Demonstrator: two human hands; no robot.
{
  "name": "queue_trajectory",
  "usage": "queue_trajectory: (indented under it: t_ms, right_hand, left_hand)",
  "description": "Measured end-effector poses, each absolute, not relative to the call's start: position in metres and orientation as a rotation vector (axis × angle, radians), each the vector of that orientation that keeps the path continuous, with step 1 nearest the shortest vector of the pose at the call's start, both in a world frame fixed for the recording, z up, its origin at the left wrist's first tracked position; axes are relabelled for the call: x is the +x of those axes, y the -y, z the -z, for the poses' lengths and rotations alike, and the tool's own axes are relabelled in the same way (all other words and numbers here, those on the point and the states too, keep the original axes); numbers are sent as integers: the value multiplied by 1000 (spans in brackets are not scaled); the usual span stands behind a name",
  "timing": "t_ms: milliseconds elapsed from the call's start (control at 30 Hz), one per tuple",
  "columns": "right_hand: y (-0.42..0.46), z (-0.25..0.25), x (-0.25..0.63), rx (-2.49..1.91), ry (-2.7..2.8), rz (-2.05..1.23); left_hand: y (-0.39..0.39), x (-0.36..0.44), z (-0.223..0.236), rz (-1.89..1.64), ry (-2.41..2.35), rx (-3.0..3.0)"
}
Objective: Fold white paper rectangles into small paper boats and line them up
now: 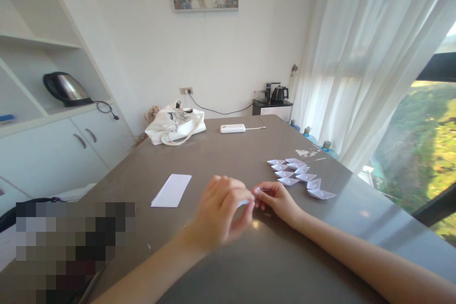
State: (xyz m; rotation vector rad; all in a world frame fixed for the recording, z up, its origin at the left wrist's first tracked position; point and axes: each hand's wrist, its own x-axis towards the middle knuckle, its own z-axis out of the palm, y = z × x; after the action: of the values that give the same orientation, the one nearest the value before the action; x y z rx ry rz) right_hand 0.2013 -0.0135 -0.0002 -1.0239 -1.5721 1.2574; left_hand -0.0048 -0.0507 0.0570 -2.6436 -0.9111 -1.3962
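On the bench (213, 154), the paper boats (320, 194) stand grouped right of centre, with the paper stack (171, 191) left of centre. Your left hand (219, 206) and right hand (281, 203) nearly meet at lower centre, fingertips pinched on a small paper piece (244, 203), mostly hidden. It should feel feather-light, stiffer along creases yet easily crushed or torn; hold it lightly by its folded edges, away from thin points.
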Motion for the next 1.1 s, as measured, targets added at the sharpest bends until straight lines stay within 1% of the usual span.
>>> queue_trajectory:
  t_ms: [67, 133, 200, 267, 467, 600, 733, 800, 900, 1100]
  right_hand:
    - [13, -1, 202, -994, 1599, -1213]
    - [14, -3, 203, -978, 1618, -1188]
    - [16, -7, 202, -968, 1639, -1170]
    - [17, -9, 201, -973, 1656, -1154]
    - [19, -10, 199, -979, 1665, -1157]
    - [21, -10, 200, -983, 1712, -1101]
    - [20, -9, 198, -965, 1693, -1169]
    - [20, -8, 196, -976, 1598, -1174]
    - [22, -6, 194, -1014, 1480, -1086]
    - [29, -4, 191, -966, 1663, -1137]
  left_hand:
    - [39, 3, -48, 1301, 1021, -2690]
    - [29, 8, -38, 1217, 1236, -2781]
    - [24, 9, -30, 1223, 1416, -2858]
    - [24, 9, -26, 1253, 1500, -2928]
    - [28, 10, -25, 1357, 1630, -2973]
    - [30, 12, -20, 1423, 1652, -3032]
    - [31, 13, -18, 1437, 1678, -3046]
    - [31, 14, -19, 1490, 1721, -2999]
    - [31, 13, -19, 1606, 1804, -2890]
    - [27, 12, -7, 1893, 1802, -3069]
